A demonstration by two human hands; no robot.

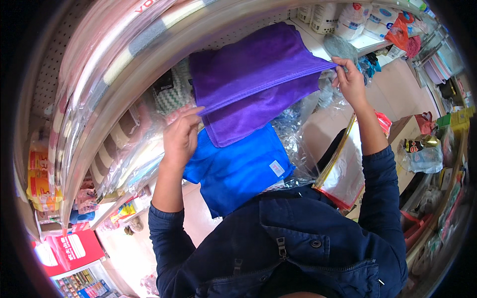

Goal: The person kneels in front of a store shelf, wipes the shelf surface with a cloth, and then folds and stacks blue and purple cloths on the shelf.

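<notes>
A purple towel (pixel 249 56) is stretched between my two hands, with a stitched edge running across it. My left hand (pixel 182 136) pinches one end of that edge. At the other end, my right hand (pixel 349 82) grips a drawn-out corner between thumb and fingers. The towel's far part rests over the shelf area, and a folded part hangs nearer to me. Below it lies a blue towel (pixel 242 167) with a small white label (pixel 277 168), close against my jacket. Clear plastic wrapping (pixel 298 141) lies crumpled beside the blue towel.
Plastic-wrapped textiles (pixel 115 138) fill the shelf on the left. Stacked disposable cups (pixel 352 22) stand on the white shelf at the top right. A clear packet with a red and yellow border (pixel 343 167) is by my right forearm. Cardboard boxes (pixel 400 138) sit further right.
</notes>
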